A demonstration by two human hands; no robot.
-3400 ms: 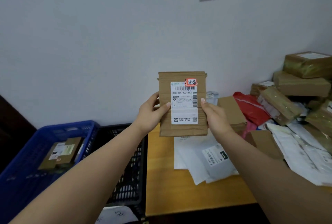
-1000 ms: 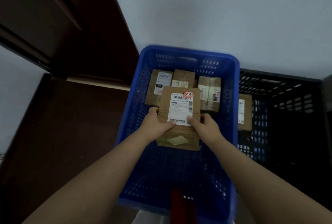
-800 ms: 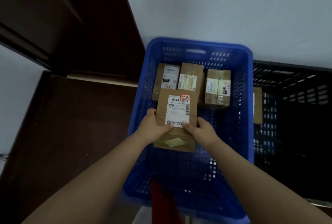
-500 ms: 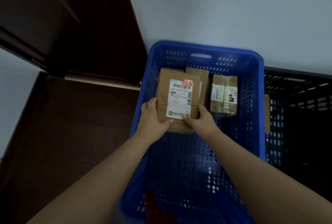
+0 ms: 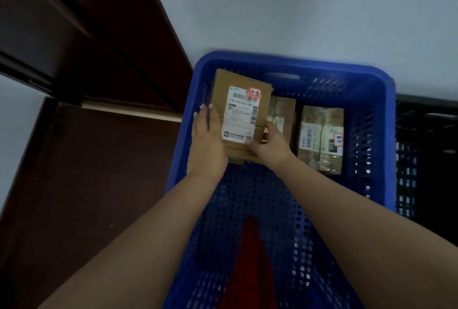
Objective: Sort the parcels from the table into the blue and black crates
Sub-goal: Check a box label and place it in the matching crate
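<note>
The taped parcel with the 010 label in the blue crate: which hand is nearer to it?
Right. The right hand sits just left of the taped parcel, gripping the brown parcel; the left hand lies flat along that parcel's far left side.

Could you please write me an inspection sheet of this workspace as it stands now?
Surface: dark brown floor under the crates; no table in view.
Job's things: cardboard parcel, label up, in the blue crate at its far left; two taped brown parcels lie to its right; black crate beside the blue one, contents too dark to tell.
Clutter: red object at the near end of the blue crate, blurred.
Grippers: left hand lies flat along the parcel's left edge; right hand pinches its near right corner.
Cables: nothing seen.
Surroundings: pale wall, dark wooden door at left.
</note>
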